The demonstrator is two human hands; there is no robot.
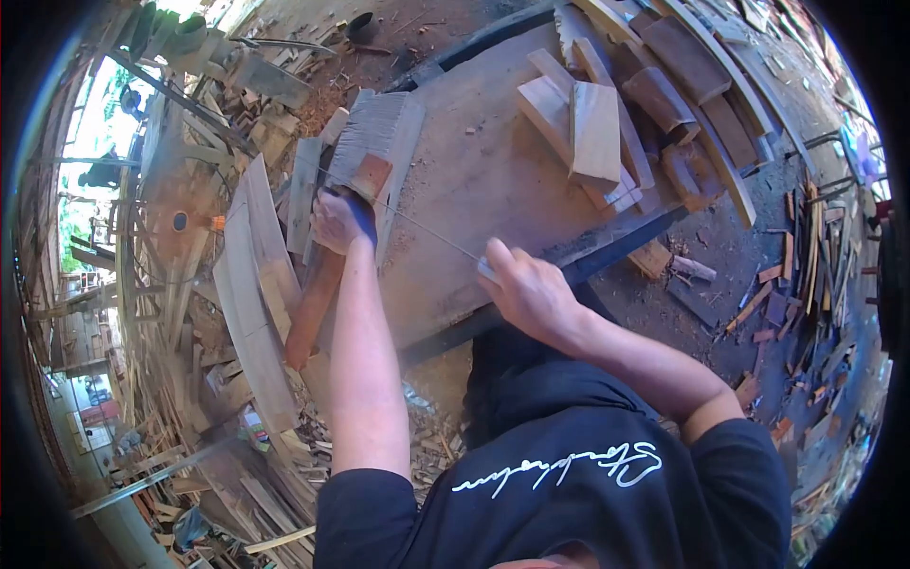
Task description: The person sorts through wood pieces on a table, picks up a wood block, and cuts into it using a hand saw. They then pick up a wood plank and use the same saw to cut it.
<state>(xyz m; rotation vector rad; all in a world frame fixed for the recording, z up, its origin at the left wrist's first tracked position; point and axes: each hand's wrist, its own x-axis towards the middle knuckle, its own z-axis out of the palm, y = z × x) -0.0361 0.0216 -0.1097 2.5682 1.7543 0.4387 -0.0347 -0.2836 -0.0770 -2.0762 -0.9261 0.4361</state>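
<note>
From where I stand, in the head view, the left hand (343,220) closes around the reddish plank (316,308) at the far left of the desk (455,156), its fingertips mostly out of my sight. The plank slants from the far side down towards the near left, beside the ribbed board (372,123). The right hand (533,292), over the near edge of the desk, is wrapped around the handle (488,270) of a long, thin tool (431,233). The tool runs far and left to the plank, crossing just beside the left hand; I can't tell whether it is a saw or a rod.

To work this well, I'd say the left hand should bear down firmly so the plank can't rock, with its fingers kept clear of the tool's line. The right hand would do best with long, even strokes, light on pressure, the wrist in line with the tool.

The left arm reaches forward almost straight, the wrist bent over the plank. The right arm is bent at the elbow, out to the right, its forearm angling far and left, knuckles up.
</note>
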